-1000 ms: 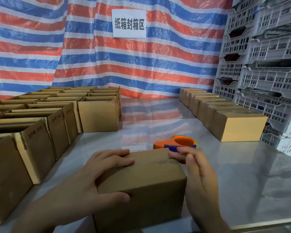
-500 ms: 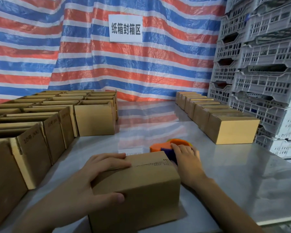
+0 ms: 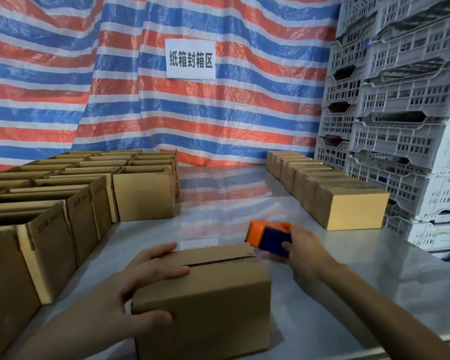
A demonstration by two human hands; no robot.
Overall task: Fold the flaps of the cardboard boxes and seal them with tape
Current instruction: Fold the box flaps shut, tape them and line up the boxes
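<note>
A small cardboard box (image 3: 218, 302) stands on the steel table right in front of me, its top flaps folded down with a dark seam between them. My left hand (image 3: 138, 289) holds its left end, fingers flat across the top and thumb against the front face. My right hand (image 3: 305, 252) grips an orange and blue tape dispenser (image 3: 269, 236), lifted off the table just past the box's far right corner.
Several open-topped boxes (image 3: 63, 203) fill the left side of the table (image 3: 348, 281). A row of closed boxes (image 3: 348, 209) runs along the right. Grey plastic crates (image 3: 400, 113) are stacked at the right edge. A striped tarp with a paper sign (image 3: 190, 59) hangs behind.
My right hand left the box's right end, reached back to the tape dispenser, took hold of it and raised it off the table. My left hand stayed on the box.
</note>
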